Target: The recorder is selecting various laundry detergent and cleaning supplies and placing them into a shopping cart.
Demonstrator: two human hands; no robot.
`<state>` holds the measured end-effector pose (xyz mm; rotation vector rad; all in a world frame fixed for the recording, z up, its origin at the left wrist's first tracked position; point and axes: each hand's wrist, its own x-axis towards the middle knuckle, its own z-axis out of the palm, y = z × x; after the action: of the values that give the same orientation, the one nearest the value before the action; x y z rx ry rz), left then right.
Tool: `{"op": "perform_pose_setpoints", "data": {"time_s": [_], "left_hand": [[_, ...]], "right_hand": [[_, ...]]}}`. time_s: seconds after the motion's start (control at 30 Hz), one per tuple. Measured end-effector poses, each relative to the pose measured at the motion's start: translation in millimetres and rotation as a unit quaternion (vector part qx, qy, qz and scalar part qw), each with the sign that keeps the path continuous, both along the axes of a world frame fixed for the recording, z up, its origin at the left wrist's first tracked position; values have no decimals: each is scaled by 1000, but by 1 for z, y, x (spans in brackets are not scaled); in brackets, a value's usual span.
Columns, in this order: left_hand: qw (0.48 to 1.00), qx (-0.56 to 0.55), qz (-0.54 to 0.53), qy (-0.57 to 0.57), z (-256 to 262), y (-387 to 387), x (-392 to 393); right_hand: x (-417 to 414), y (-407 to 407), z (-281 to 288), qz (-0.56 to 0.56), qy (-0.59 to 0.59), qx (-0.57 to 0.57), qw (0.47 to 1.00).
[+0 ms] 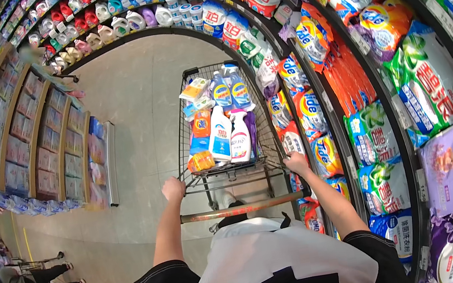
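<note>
A wire shopping cart (267, 135) stands before me, its handlebar (245, 207) close to my body. My left hand (173, 189) is closed around the near left corner of its basket, and my right hand (297, 163) grips the near right corner. Inside the basket lie a white bottle with a blue label (220, 136) and a white spray bottle (240, 137). Behind them are two blue liquid bottles (221, 91). Orange Tide packs (202, 123) and yellow-and-white packets (195, 88) lie along the left side. Other items underneath are partly hidden.
Shelves of Tide detergent bags (311, 113) curve close along my right. Detergent jugs (120, 27) line the far shelf. To the left stands a wooden rack of packaged goods (39, 138). A person (50, 282) stands by another cart at lower left. Grey floor (125, 82) lies between.
</note>
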<state>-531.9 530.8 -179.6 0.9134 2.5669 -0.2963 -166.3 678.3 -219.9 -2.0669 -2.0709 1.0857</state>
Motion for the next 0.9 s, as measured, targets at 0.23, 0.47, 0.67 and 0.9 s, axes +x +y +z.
{"op": "perform_pose_setpoints", "data": {"time_s": [0.23, 0.47, 0.67, 0.9], "left_hand": [[999, -15, -14, -45, -1, 43, -26], [996, -9, 15, -91, -6, 74, -47], [995, -12, 21, -94, -12, 93, -57], [990, -10, 45, -132, -20, 118, -79]], "right_hand": [[-16, 33, 0, 13, -68, -4, 998], [-36, 56, 11, -2, -107, -30, 994], [-47, 70, 9, -1, -141, -41, 989], [-61, 91, 7, 3, -161, -40, 986]]}}
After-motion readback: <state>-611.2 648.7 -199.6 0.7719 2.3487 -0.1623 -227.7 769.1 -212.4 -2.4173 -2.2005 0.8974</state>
